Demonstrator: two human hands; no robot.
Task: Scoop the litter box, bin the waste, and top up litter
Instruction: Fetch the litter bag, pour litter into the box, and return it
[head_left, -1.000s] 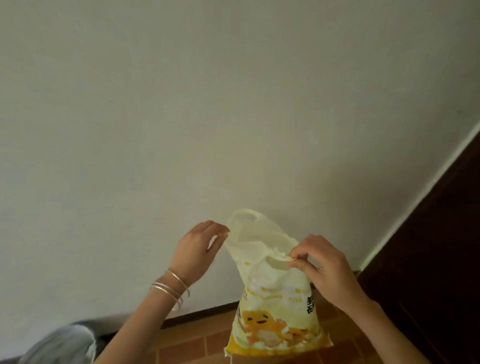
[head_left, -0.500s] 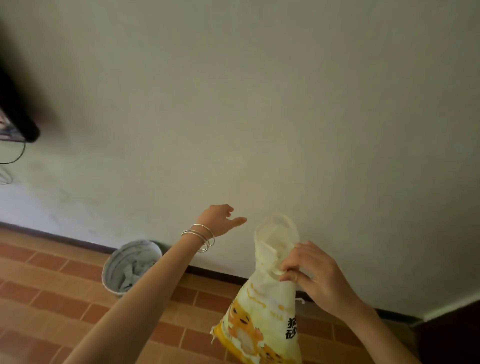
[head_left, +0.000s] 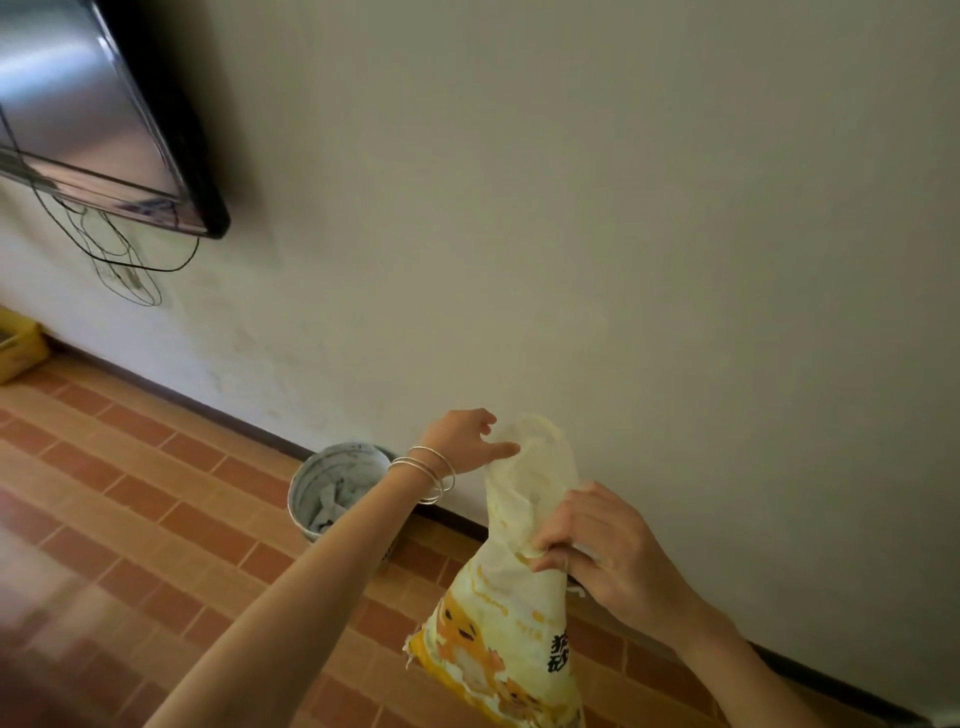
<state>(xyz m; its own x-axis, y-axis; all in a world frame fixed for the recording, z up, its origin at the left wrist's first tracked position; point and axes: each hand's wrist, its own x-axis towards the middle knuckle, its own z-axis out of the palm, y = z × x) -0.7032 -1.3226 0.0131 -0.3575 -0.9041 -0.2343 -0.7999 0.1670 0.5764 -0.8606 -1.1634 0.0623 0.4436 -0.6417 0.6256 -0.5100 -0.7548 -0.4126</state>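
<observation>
One litter bag (head_left: 506, 618) in right hand (head_left: 613, 561); one bin (head_left: 332, 450).

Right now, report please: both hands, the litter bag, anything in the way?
Right hand grips litter bag at its neck. Left hand open, fingers at the bag's mouth. Waste bin stands by the wall behind the left forearm.

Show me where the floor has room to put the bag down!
Bare tiled floor lies between the yellow box and the waste bin. It's crowded by the wall, where the bin, litter bag, left hand and right hand cluster.
</observation>
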